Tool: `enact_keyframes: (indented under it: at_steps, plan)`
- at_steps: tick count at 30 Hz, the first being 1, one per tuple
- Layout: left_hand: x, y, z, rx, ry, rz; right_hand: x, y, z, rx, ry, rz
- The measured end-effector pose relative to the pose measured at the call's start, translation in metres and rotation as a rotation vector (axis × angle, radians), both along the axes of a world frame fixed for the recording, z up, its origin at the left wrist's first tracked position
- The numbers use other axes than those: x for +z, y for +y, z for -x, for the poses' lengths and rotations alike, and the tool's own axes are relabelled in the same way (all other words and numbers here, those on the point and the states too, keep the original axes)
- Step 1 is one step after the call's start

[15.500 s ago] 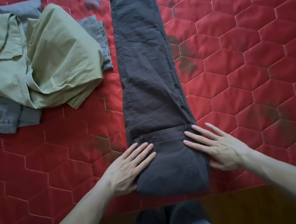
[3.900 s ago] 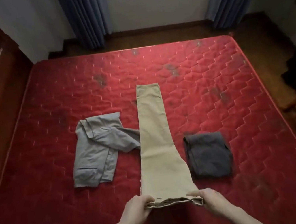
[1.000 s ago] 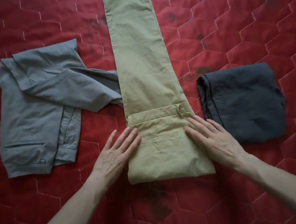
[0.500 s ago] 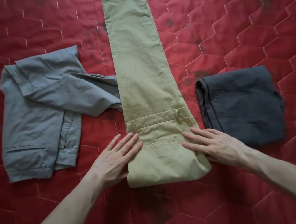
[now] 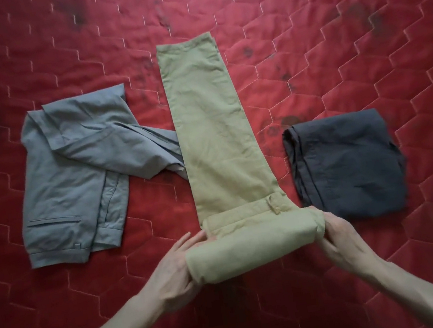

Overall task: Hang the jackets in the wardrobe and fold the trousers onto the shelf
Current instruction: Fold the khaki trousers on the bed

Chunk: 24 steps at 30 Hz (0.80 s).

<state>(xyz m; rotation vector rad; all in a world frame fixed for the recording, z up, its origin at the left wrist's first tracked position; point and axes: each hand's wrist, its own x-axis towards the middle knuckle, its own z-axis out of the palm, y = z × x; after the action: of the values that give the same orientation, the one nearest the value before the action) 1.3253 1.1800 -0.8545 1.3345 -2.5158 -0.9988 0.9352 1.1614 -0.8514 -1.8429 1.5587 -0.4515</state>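
Observation:
Olive-green trousers [image 5: 214,136] lie lengthwise on the red quilted mattress [image 5: 331,34], legs pointing away from me. Their near end is folded over and lifted into a thick roll just above the bed. My left hand [image 5: 174,268] grips the left end of that fold. My right hand [image 5: 339,238] grips its right end. Grey trousers [image 5: 71,179] lie loosely crumpled to the left, one leg tucked under the olive pair. A folded dark grey pair of trousers [image 5: 347,166] rests to the right. No jacket is in view.
The mattress fills the whole view, with dark stains scattered over its hexagon stitching. Bare red surface lies beyond the trouser hems and in front of my hands.
My hands went from pressing flat on the folded waist to gripping its two ends and lifting the fold up. The view has pulled back a little.

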Motion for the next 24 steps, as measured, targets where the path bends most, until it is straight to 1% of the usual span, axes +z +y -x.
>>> enact_keyframes:
  at_steps: [1,2,3,5,7,9,10,13,15,17,19,22,24]
  plan:
    - [0.007,0.004,0.005,0.103,0.07,0.044,0.009,-0.001,-0.003,-0.045,-0.033,-0.071]
    - [0.016,0.007,0.011,0.228,0.12,0.013,0.015,-0.003,-0.005,-0.083,-0.088,-0.12]
    - [0.027,0.009,0.017,0.354,0.152,-0.075,0.02,-0.004,-0.007,-0.111,-0.152,-0.155]
    - [0.042,0.007,0.027,0.543,0.191,-0.256,0.034,-0.008,-0.017,-0.175,-0.301,-0.201]
    - [0.044,0.003,0.034,0.696,0.22,-0.325,0.045,-0.012,-0.026,-0.236,-0.449,-0.254]
    - [0.046,-0.004,0.036,0.785,0.225,-0.366,0.05,-0.016,-0.035,-0.273,-0.546,-0.305]
    - [0.043,-0.007,0.035,0.806,0.218,-0.371,0.051,-0.018,-0.038,-0.256,-0.559,-0.308]
    - [0.032,-0.018,0.033,0.879,0.169,-0.43,0.05,-0.024,-0.047,-0.149,-0.473,-0.337]
    - [0.023,-0.027,0.032,0.949,0.144,-0.55,0.043,-0.032,-0.056,-0.162,-0.407,-0.374]
    - [0.018,-0.032,0.031,0.991,0.191,-0.637,0.031,-0.044,-0.065,-0.222,-0.355,-0.345]
    - [0.017,-0.036,0.032,1.007,0.229,-0.628,0.016,-0.057,-0.071,-0.294,-0.359,-0.326]
    - [0.01,-0.045,0.03,0.968,0.249,-0.545,-0.005,-0.073,-0.079,-0.419,-0.384,-0.364]
    - [-0.001,-0.051,0.027,0.948,0.252,-0.517,-0.012,-0.082,-0.084,-0.474,-0.33,-0.405]
